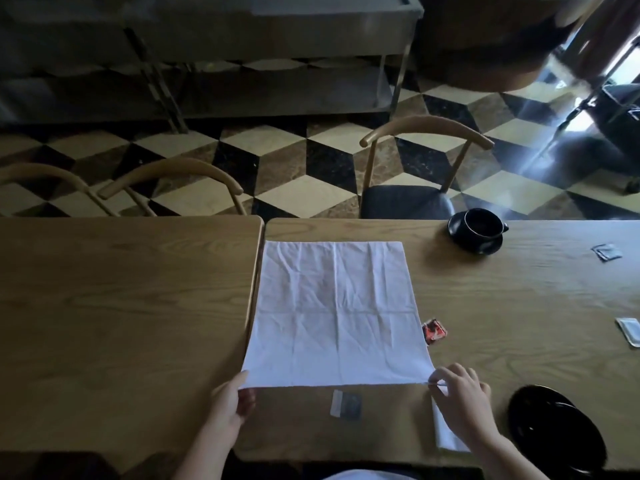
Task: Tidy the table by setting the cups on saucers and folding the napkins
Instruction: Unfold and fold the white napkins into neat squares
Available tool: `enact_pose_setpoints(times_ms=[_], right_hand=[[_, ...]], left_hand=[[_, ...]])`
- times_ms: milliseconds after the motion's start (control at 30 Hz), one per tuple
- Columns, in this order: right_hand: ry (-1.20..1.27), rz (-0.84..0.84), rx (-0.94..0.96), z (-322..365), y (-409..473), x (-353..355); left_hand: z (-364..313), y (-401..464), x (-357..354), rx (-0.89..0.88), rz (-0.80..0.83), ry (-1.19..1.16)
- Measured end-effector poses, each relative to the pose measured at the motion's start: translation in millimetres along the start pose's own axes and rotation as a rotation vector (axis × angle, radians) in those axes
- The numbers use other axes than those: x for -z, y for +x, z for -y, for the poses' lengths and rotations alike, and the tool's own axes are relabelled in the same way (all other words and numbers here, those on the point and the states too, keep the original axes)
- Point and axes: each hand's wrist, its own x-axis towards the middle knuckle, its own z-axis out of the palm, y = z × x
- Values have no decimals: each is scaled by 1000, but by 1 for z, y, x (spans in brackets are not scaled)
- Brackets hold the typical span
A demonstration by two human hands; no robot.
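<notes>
A white cloth napkin (334, 310) lies spread flat on the wooden table (502, 306), creased along old fold lines. My left hand (230, 401) pinches its near left corner. My right hand (460, 393) pinches its near right corner. A black cup (483, 225) stands on a black saucer (460, 237) at the table's far edge. A second black saucer (554, 424) with no cup on it lies near my right forearm. A folded white piece (445, 434) shows under my right hand; I cannot tell whether it is another napkin.
A second wooden table (121, 306) butts against the left side. Small packets lie about: a red one (434, 331), a grey one (346, 403), and two at the right (606, 252) (628, 331). Wooden chairs (426, 161) stand beyond the tables.
</notes>
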Motion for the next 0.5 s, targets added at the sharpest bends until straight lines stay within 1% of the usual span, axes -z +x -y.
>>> enact_pose_setpoints(times_ms=[67, 167, 200, 267, 333, 400, 467, 500], right_hand=[[66, -33, 17, -2, 11, 6], [242, -95, 28, 4, 39, 24], [316, -110, 1, 8, 50, 32], [476, -132, -80, 15, 75, 44], [629, -84, -169, 20, 103, 54], [784, -19, -242, 22, 133, 61], [855, 24, -277, 26, 160, 67], [863, 38, -282, 28, 174, 69]], left_hand=[[-11, -5, -6, -42, -1, -6], [-36, -13, -24, -182, 5, -29], [-46, -15, -31, -224, 32, -40], [-66, -14, -48, -269, 138, -88], [-87, -10, -63, -284, 234, -121], [-110, 0, -78, -296, 282, -85], [-131, 13, -92, -324, 291, -10], [-142, 22, -99, -351, 248, 68]])
